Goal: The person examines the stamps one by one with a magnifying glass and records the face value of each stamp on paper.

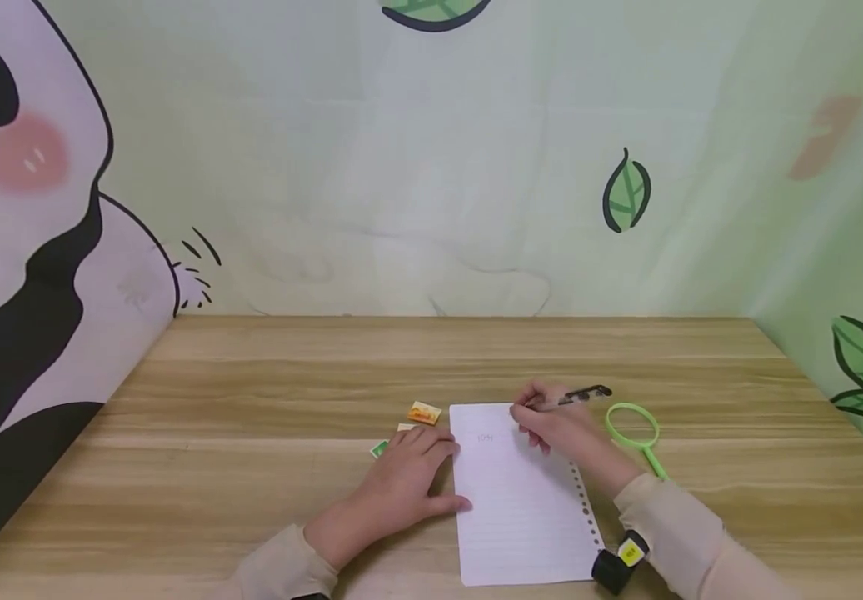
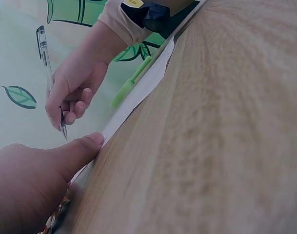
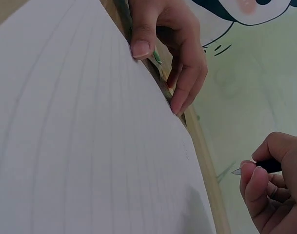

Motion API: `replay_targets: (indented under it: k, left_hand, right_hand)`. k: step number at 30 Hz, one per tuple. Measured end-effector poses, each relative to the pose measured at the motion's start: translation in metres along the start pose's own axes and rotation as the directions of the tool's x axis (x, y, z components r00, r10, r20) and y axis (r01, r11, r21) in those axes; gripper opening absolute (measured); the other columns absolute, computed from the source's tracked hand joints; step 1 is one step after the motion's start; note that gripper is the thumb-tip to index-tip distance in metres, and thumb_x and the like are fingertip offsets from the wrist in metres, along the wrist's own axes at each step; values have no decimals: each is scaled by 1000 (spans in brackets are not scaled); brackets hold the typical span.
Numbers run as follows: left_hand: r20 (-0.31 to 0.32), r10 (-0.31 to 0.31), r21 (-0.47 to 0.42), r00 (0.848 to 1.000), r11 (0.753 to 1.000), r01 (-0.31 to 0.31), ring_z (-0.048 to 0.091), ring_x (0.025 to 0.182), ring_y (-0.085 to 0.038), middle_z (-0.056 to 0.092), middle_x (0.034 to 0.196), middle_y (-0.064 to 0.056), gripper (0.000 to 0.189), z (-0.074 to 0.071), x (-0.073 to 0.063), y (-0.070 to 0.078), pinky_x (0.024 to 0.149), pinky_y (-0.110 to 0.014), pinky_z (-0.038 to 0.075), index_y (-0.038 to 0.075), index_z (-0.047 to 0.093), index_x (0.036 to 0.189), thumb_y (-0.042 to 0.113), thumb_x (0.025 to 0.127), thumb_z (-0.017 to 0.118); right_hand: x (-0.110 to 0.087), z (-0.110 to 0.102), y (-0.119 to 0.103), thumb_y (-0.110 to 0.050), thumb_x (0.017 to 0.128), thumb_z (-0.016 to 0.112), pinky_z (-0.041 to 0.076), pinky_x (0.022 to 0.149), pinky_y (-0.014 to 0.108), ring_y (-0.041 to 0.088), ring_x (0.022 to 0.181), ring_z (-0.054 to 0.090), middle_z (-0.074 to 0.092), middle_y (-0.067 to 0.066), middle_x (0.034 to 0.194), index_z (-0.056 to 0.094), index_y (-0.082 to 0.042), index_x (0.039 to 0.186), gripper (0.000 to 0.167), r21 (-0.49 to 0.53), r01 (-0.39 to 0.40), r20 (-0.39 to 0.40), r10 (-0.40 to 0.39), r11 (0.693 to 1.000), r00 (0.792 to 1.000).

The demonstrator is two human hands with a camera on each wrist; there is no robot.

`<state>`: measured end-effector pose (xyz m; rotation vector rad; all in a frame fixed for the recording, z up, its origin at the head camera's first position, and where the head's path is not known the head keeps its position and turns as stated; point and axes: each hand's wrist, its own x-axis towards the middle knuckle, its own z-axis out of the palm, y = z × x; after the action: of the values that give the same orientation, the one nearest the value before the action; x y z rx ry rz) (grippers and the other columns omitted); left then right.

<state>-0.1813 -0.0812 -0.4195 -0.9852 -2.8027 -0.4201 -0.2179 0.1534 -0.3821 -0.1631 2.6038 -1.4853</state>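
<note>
A lined, hole-punched sheet of paper (image 1: 514, 525) lies on the wooden table, with small faint writing (image 1: 485, 437) near its top. My right hand (image 1: 557, 427) pinches a pen (image 1: 577, 397) over the upper right part of the sheet. In the left wrist view the pen (image 2: 44, 51) slants tip down, and in the right wrist view its tip (image 3: 237, 171) shows apart from the paper. My left hand (image 1: 405, 471) rests at the sheet's left edge, fingers relaxed, with thumb (image 2: 92, 140) and fingertips touching that edge.
A green-rimmed magnifying glass (image 1: 649, 454) lies right of the sheet, beside the right forearm. An orange picture card (image 1: 425, 412) and a green one (image 1: 378, 450) lie near the left fingers, which partly cover another. Behind the table (image 1: 214, 483) hangs a printed backdrop (image 1: 326, 167).
</note>
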Motion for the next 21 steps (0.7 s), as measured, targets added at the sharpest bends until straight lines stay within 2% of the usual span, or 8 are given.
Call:
replay_targets:
  k: [9, 21]
  left_hand:
    - [-12, 3, 7, 1000, 1000, -3, 51, 121, -22, 57, 127, -3, 61, 2, -1, -1, 102, -45, 42, 9, 62, 120, 55, 80, 70]
    - [0, 1, 7, 1000, 1000, -1, 51, 122, -21, 57, 128, -3, 62, -1, -1, 0, 104, -45, 42, 9, 61, 121, 55, 80, 69]
  right_hand:
    - [-4, -16, -3, -15, 92, 61, 44, 41, 23, 17, 54, 55, 64, 13, 79, 59, -1, 99, 16, -79, 88, 35, -85, 993, 996]
    - [-12, -33, -5, -20, 95, 58, 42, 41, 27, 18, 54, 56, 63, 17, 77, 55, 0, 108, 24, -48, 109, 99, -104, 993, 990]
